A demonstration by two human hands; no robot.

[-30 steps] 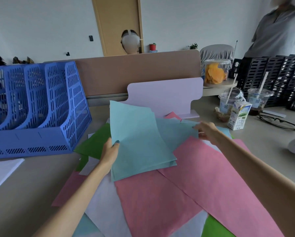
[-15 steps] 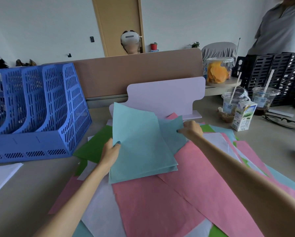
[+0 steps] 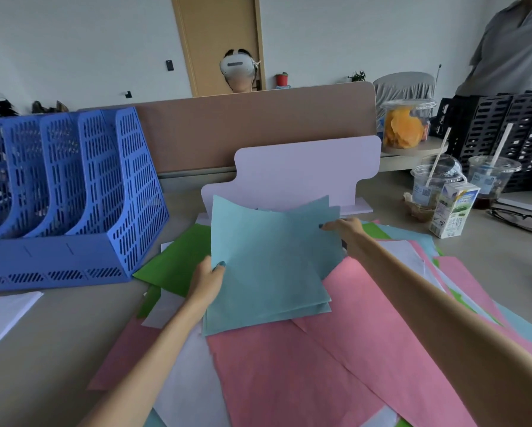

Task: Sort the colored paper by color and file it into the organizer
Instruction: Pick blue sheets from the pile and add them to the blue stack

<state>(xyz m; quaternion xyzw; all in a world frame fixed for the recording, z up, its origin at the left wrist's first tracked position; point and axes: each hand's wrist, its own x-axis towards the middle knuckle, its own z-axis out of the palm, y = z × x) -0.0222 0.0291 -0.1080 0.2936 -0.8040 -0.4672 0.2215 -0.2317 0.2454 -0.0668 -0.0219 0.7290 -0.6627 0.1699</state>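
left arm [image 3: 153, 349]: bare, reaches up to its grip from below | left grip [image 3: 207, 282]: holds the left edge of the blue paper [image 3: 267, 266], thumb on top, fingers hidden behind | right arm [image 3: 443, 318]: bare, stretched out long | right grip [image 3: 346, 231]: pinches the paper's right edge, one fingertip on front, higher than the left grip

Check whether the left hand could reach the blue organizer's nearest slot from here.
Probably yes. The left hand grips the light-blue paper stack, which the right hand also pinches. The blue file organizer stands to its left, with only flat green paper and bare desk between.
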